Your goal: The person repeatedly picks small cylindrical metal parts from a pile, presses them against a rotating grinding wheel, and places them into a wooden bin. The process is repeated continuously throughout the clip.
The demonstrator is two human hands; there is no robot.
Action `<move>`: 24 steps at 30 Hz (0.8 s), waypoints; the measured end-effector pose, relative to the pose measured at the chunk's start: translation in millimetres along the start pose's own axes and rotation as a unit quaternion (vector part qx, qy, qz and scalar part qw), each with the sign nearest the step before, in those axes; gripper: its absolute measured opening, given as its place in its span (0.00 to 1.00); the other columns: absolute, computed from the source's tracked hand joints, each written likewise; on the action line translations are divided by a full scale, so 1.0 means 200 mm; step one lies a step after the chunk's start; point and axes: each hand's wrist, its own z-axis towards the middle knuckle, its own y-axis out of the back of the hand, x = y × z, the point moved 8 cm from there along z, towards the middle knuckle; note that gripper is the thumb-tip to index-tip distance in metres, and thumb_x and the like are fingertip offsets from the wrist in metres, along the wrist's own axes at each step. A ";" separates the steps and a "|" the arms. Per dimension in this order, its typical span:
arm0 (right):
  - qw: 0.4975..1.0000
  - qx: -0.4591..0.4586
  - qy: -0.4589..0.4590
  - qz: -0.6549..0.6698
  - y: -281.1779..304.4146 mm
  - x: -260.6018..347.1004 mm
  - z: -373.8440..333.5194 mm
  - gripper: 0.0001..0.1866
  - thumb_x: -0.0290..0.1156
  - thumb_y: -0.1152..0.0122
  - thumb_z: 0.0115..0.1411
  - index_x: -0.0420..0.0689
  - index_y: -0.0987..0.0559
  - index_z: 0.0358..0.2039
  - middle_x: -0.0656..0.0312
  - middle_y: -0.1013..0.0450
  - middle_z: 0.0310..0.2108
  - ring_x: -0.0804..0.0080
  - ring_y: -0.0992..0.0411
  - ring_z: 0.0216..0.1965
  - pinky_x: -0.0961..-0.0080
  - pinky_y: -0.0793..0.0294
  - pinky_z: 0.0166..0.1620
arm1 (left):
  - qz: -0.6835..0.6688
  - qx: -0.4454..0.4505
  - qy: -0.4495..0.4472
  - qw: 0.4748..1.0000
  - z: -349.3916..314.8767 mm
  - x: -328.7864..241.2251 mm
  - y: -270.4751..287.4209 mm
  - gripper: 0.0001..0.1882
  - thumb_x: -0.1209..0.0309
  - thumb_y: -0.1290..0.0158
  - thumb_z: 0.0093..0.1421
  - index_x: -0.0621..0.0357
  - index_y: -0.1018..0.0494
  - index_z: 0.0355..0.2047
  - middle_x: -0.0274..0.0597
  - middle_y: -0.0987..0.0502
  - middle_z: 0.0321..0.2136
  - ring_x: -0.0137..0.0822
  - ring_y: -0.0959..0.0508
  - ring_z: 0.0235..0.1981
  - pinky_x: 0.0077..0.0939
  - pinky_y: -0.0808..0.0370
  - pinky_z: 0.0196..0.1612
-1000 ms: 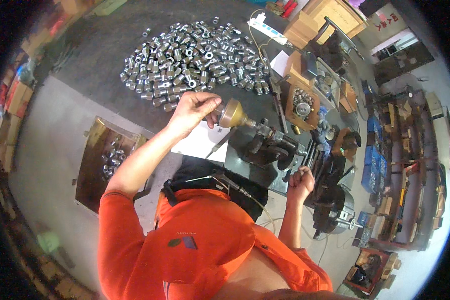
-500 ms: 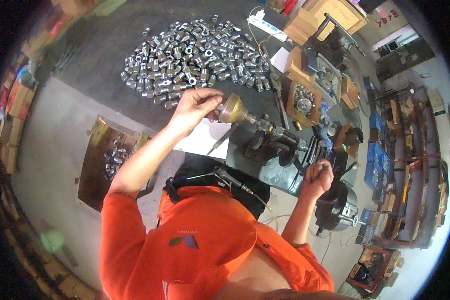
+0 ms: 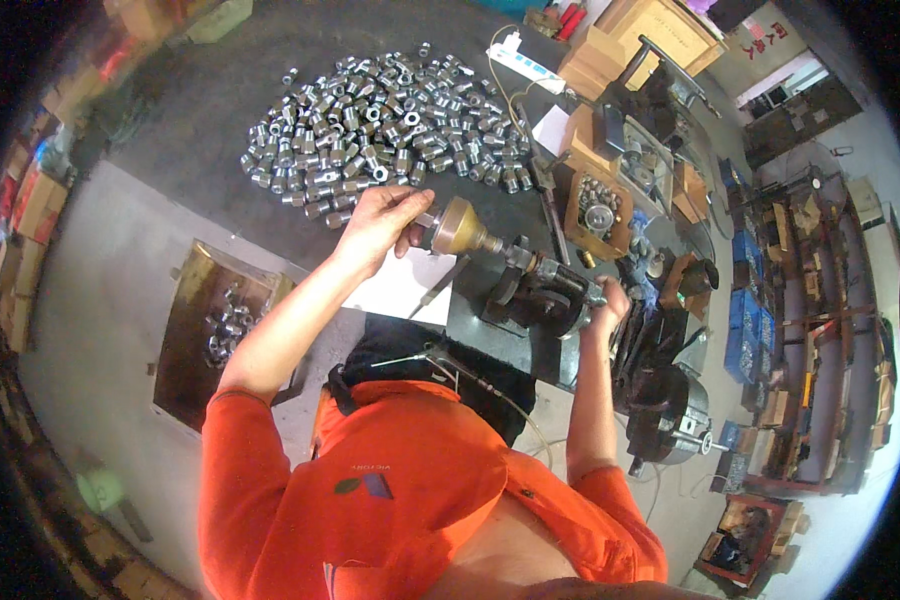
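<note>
My left hand [image 3: 378,228] pinches a short silvery metal fitting [image 3: 427,220], which meets the wide mouth of a brass-coloured cone-shaped cup [image 3: 457,228]. The cup's narrow end sits on the spindle of a dark bench fixture [image 3: 542,290]. At the fixture's right end my right hand [image 3: 608,303] is closed around a lever, mostly hidden by the fingers. A large heap of similar metal fittings [image 3: 385,130] lies on the dark table beyond my left hand. Under that hand is a white sheet [image 3: 395,288] with a dark file-like tool [image 3: 438,282] at its edge.
A wooden box [image 3: 192,325] with several fittings stands lower left. An air gun [image 3: 455,360] with a hose lies near my lap. Right of the fixture are a cardboard box of parts [image 3: 602,240], a round dark machine [image 3: 670,415] and shelving [image 3: 820,330]. A power strip [image 3: 526,65] lies behind.
My right hand has moved up and left, from the lower right to the fixture's right end, staying closed. My left hand still holds the fitting at the cup, barely shifted.
</note>
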 end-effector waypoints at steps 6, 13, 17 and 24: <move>0.973 0.148 0.119 0.134 -0.13 0.39 -0.04 0.06 0.25 0.55 0.54 0.37 0.30 0.25 0.70 0.45 0.12 0.85 0.50 0.11 0.88 0.51 0.14 | -0.041 0.005 0.001 0.999 -0.02 -0.04 0.00 0.13 0.64 0.51 0.55 0.65 0.30 0.29 0.36 0.30 0.17 0.22 0.31 0.15 0.12 0.38 0.12; 0.970 0.128 0.096 0.182 0.07 0.45 -0.42 0.08 0.28 0.57 0.50 0.37 0.32 0.21 0.68 0.46 0.10 0.84 0.51 0.09 0.87 0.51 0.12 | -0.022 0.019 -0.003 1.000 -0.02 -0.04 0.00 0.14 0.65 0.50 0.54 0.66 0.32 0.33 0.35 0.31 0.19 0.24 0.30 0.16 0.13 0.37 0.12; 0.984 0.092 -0.021 0.150 0.18 0.13 -0.42 0.07 0.29 0.55 0.49 0.39 0.31 0.20 0.69 0.44 0.12 0.84 0.49 0.11 0.87 0.52 0.11 | -0.027 0.021 0.011 0.999 -0.02 -0.03 0.00 0.13 0.66 0.50 0.53 0.66 0.32 0.32 0.36 0.31 0.18 0.24 0.30 0.16 0.13 0.38 0.11; 0.995 0.030 0.042 -0.083 0.00 0.05 -0.03 0.08 0.28 0.53 0.50 0.39 0.26 0.20 0.67 0.36 0.14 0.81 0.44 0.12 0.84 0.48 0.14 | -0.001 -0.018 0.012 1.000 -0.02 -0.01 0.10 0.13 0.67 0.49 0.53 0.66 0.31 0.32 0.37 0.30 0.18 0.25 0.30 0.16 0.13 0.39 0.12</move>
